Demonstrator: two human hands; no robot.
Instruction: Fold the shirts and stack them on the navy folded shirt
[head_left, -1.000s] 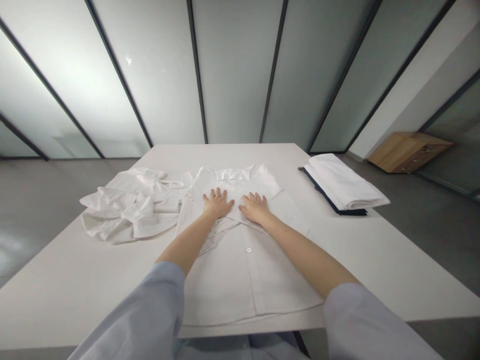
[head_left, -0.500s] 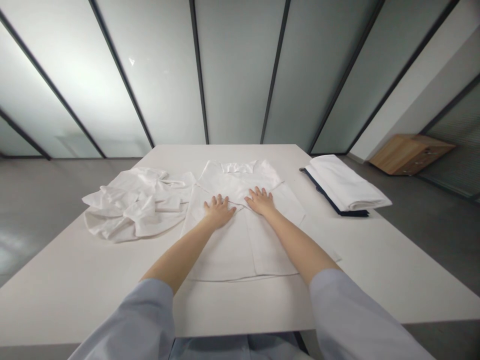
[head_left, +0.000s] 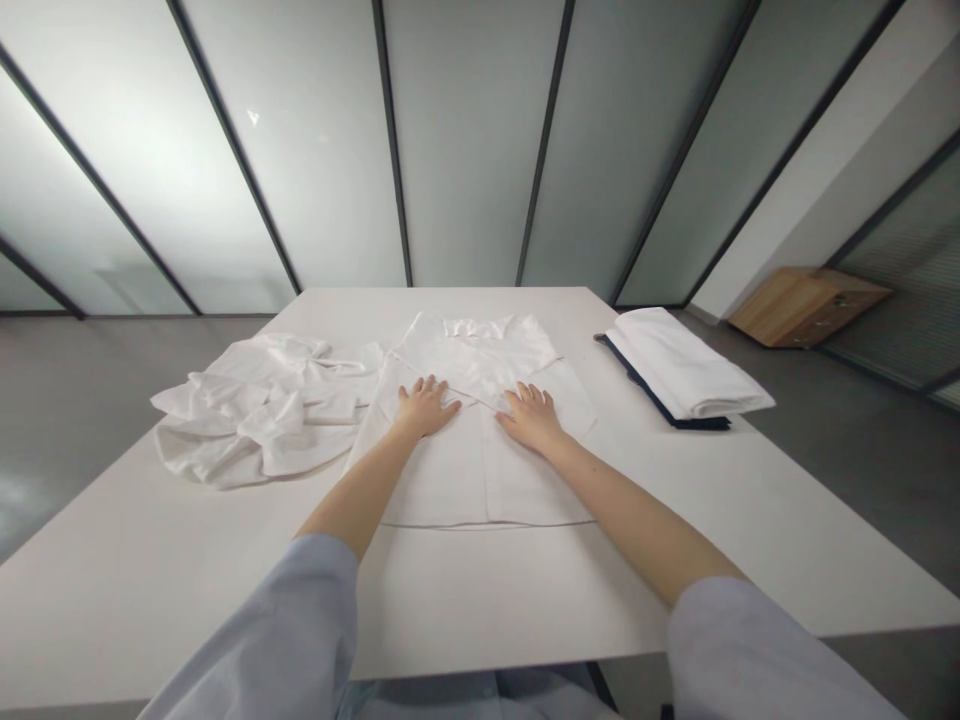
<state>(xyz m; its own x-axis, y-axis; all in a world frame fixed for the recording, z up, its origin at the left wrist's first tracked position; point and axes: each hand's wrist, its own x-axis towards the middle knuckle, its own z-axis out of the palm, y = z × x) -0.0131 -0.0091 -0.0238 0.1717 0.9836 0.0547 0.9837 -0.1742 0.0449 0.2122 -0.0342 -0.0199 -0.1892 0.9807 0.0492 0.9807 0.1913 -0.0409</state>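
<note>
A white garment [head_left: 450, 480] lies spread on the table in front of me, its gathered, collar-like band at the far end. Both of my hands rest palm down on its middle. My left hand [head_left: 426, 406] has its fingers spread on the left half of the cloth. On the right half, my right hand [head_left: 529, 416] lies flat with fingers apart. Neither hand grips anything. The cloth under the palms is hidden.
A crumpled white garment [head_left: 262, 420] lies on the left of the white table [head_left: 750, 550]. To the right, a folded white cloth [head_left: 682, 360] sits on a dark folded item [head_left: 697, 424]. A wooden cabinet [head_left: 802, 305] stands on the floor at right, and frosted glass panels rise behind.
My hands have moved slightly apart on the cloth. The garment's near hem now lies farther from the table's front edge. The view has shifted a little.
</note>
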